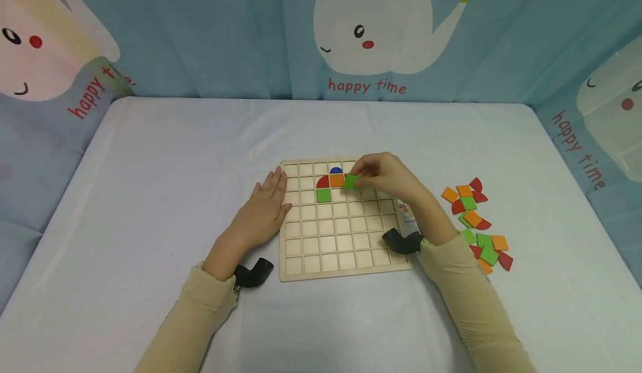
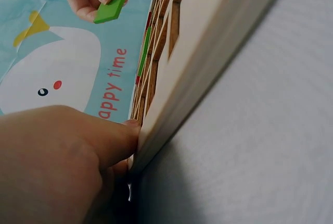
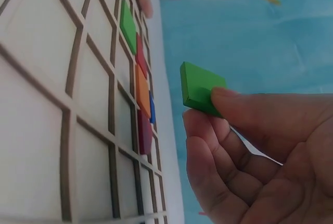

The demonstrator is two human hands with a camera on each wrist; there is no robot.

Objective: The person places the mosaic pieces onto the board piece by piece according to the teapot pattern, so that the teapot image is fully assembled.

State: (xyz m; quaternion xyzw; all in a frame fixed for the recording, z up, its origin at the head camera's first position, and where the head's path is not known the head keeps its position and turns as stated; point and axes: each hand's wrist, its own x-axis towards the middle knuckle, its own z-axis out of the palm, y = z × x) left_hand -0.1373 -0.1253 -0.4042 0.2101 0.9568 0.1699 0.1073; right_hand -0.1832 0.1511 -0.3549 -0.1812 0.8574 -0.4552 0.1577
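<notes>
1. While the right hand [image 1: 386,173] pinches a green square tile [image 1: 351,182] just above the frame's centre, it covers cells of the pale wooden grid board [image 1: 346,274]; a dark red piece [image 3: 144,133], visible from the right wrist, is hidden from overhead.
2. The left hand [image 1: 263,211], left of centre, rests straight-fingered against the board's edge; most of its fingers are hidden in the left-wrist view.
3. A small printed card [image 1: 407,211] is partly blocked by the right forearm, its print unreadable.
4. A black wrist-worn device [image 1: 401,242] overlaps the board's lower right.
5. Loose green, orange and red tiles [image 1: 489,256] overlap at frame right.
6. White cloth [image 1: 125,222] covers the table; behind, whales on a blue curtain [image 1: 241,38] are cut off.
</notes>
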